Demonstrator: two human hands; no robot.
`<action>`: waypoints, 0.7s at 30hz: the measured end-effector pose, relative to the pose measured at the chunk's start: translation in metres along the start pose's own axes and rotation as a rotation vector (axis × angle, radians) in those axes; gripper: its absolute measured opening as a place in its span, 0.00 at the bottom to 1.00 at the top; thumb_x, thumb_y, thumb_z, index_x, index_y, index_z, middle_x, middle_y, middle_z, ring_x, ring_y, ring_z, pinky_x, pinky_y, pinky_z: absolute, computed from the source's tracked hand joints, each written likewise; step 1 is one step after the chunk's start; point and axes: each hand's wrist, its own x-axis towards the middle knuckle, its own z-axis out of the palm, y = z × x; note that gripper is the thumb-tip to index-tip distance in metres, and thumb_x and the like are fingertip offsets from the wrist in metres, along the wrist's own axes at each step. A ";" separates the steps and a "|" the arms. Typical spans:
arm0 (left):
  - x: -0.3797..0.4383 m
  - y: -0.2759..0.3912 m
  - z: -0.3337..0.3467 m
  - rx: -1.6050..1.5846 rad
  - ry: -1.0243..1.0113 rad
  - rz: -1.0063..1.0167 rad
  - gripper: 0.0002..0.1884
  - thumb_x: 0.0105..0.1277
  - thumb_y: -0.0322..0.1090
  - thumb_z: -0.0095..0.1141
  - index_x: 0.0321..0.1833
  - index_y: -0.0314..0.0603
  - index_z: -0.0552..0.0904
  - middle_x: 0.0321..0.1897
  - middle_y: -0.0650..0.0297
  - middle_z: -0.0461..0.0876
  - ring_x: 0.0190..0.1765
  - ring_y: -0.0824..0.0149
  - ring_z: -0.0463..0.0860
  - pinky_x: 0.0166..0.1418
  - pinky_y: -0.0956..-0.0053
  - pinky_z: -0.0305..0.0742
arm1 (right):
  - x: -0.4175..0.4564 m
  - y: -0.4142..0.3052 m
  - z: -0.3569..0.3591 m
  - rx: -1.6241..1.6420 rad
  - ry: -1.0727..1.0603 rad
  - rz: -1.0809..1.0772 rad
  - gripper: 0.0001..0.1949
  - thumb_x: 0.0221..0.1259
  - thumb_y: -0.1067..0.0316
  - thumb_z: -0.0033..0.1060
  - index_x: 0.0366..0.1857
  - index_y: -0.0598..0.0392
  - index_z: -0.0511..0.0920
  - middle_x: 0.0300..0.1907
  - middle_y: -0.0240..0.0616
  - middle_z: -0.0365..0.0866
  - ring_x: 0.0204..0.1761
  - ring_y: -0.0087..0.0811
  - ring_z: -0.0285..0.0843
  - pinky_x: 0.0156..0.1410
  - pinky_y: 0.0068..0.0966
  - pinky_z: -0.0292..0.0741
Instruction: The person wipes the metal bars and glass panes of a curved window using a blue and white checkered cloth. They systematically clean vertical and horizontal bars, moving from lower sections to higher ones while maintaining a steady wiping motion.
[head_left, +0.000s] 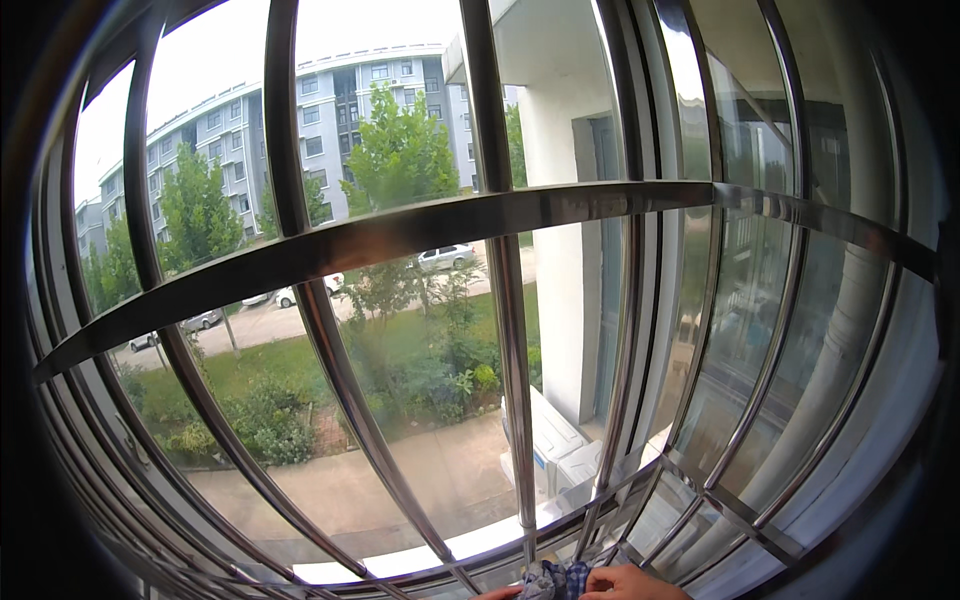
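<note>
At the bottom edge of the head view, a crumpled cloth (541, 582) lies bunched against the foot of the metal window bars. It is greyish, with a blue-and-white checked part (577, 577) on its right side. My right hand (634, 583) has its bent fingers and thumb closed on the checked part. Only a finger or two of my left hand (500, 593) come into view, at the cloth's left side. Whether they grip it or merely touch it is hidden by the frame edge. Just above both hands runs the lower rail (480, 564) of the grille.
Upright metal bars (512, 360) and a wide flat crossbar (420, 232) span the space before me. Behind them is window glass, and a side section of bars (780, 360) turns back at right. Outside stand a white boxed unit (551, 442), shrubs, parked cars and a grey building (247, 142).
</note>
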 end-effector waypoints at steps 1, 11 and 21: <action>0.005 0.004 -0.002 0.035 -0.019 0.062 0.32 0.59 0.29 0.66 0.66 0.35 0.69 0.60 0.53 0.74 0.61 0.57 0.75 0.63 0.62 0.72 | 0.000 -0.011 -0.007 -0.007 0.042 -0.024 0.13 0.56 0.59 0.69 0.35 0.57 0.80 0.31 0.41 0.82 0.36 0.33 0.81 0.44 0.28 0.76; -0.008 0.086 0.050 0.279 0.286 0.836 0.25 0.58 0.38 0.67 0.57 0.34 0.78 0.47 0.54 0.82 0.51 0.58 0.81 0.57 0.60 0.74 | 0.030 -0.006 -0.002 0.716 0.040 -0.463 0.33 0.55 0.61 0.70 0.64 0.61 0.66 0.62 0.43 0.70 0.59 0.33 0.74 0.58 0.27 0.74; -0.045 0.278 0.037 0.831 0.451 1.654 0.23 0.63 0.38 0.63 0.58 0.34 0.77 0.51 0.52 0.80 0.55 0.59 0.80 0.58 0.66 0.75 | 0.059 -0.107 -0.082 0.765 0.655 -0.968 0.33 0.59 0.65 0.67 0.67 0.58 0.61 0.59 0.44 0.72 0.60 0.34 0.74 0.67 0.36 0.71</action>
